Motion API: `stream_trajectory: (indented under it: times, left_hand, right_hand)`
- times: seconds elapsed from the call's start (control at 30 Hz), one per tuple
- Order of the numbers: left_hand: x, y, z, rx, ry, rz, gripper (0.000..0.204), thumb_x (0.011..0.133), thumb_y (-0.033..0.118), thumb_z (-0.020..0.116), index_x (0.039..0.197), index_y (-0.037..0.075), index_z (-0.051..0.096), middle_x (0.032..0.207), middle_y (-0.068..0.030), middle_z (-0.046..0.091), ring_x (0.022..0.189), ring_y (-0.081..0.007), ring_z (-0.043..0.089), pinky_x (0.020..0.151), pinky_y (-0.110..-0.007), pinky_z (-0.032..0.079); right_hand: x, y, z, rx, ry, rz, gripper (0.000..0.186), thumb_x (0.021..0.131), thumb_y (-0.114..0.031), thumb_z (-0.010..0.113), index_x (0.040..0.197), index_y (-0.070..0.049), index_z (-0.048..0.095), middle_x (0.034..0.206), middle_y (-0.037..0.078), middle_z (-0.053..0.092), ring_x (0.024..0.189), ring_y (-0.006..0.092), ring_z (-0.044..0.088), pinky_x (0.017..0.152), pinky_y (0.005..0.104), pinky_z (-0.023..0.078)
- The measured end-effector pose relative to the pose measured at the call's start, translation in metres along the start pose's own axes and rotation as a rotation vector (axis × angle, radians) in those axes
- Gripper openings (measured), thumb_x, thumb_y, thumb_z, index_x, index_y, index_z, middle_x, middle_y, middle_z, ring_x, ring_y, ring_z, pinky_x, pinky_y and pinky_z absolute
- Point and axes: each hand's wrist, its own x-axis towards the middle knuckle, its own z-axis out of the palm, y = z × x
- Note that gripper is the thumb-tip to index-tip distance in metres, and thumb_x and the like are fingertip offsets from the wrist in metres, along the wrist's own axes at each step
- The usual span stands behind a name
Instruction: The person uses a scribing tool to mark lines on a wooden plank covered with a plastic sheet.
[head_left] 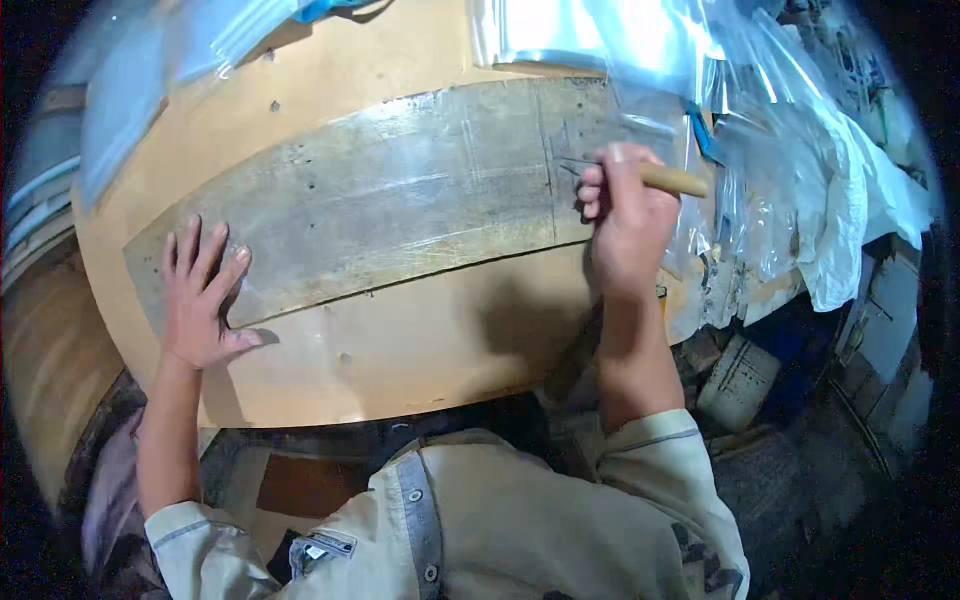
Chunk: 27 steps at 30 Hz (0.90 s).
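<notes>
Beyond shirt [520, 510], probably marking sheet [400, 190] with awl [680, 181] clamped in right fingers [592, 185], bracing with left fingers [208, 255] spread apart, next needing steady pressure.

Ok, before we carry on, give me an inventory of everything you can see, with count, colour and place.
Sheet plate: one, dull grey, flat on the table
Table top: one, orange-tan, under the plate
Pointed tool: one, light-wood handle, in the right hand
Plastic sheets: several, clear, upper left and right
White plastic sheeting: count unclear, white, right side
Blue strip: one, blue, among the right-hand plastic
Box-like container: one, dirty off-white, lower right
Dark background clutter: too dim to count
Shirt: one, beige, bottom centre, worn
Left hand: one, bare, spread at the plate's left end
Right hand: one, bare, closed around the tool
</notes>
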Motion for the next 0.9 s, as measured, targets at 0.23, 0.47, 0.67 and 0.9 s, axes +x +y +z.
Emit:
stream_trajectory:
  times: [0.23, 0.47, 0.67, 0.9]
  left_hand:
    - [-0.019, -0.013, -0.001, -0.014, -0.007, -0.063, 0.089, 0.077, 0.083, 0.038, 0.135, 0.018, 0.053, 0.147, -0.0149, 0.039, 0.14, -0.0426, 0.025, 0.111, -0.062, 0.011]
    - [-0.069, -0.028, -0.02, 0.118, -0.035, -0.187, 0.085, 0.08, 0.08, 0.037, 0.134, 0.018, 0.055, 0.149, -0.0139, 0.036, 0.141, -0.038, 0.024, 0.112, -0.06, 0.011]
    - [-0.009, 0.032, -0.017, 0.029, 0.149, -0.153, 0.077, 0.086, 0.073, 0.035, 0.136, 0.018, 0.053, 0.151, -0.0117, 0.034, 0.143, -0.0347, 0.023, 0.114, -0.055, 0.009]
    - [0.095, 0.109, -0.021, -0.257, -0.003, -0.148, 0.076, 0.078, 0.063, 0.056, 0.144, 0.027, 0.041, 0.152, -0.0104, 0.033, 0.142, -0.0343, 0.024, 0.113, -0.057, 0.013]
  right_hand:
    - [-0.003, 0.005, -0.001, -0.043, -0.001, -0.222, 0.013, 0.093, -0.013, 0.061, 0.095, -0.001, 0.058, 0.081, 0.005, 0.063, 0.075, 0.0109, 0.059, 0.071, 0.0254, 0.049]
    - [-0.022, 0.007, 0.02, -0.13, -0.147, -0.262, 0.011, 0.095, -0.012, 0.057, 0.094, -0.001, 0.057, 0.083, 0.006, 0.061, 0.076, 0.0126, 0.058, 0.074, 0.0273, 0.049]
    - [-0.03, 0.015, 0.033, -0.082, -0.163, -0.261, 0.012, 0.093, -0.014, 0.062, 0.093, -0.002, 0.059, 0.078, 0.001, 0.061, 0.073, 0.0084, 0.056, 0.067, 0.023, 0.046]
    - [-0.033, 0.007, 0.035, -0.179, -0.177, -0.294, 0.009, 0.091, -0.011, 0.062, 0.092, -0.001, 0.06, 0.077, 0.001, 0.06, 0.073, 0.0086, 0.055, 0.067, 0.023, 0.045]
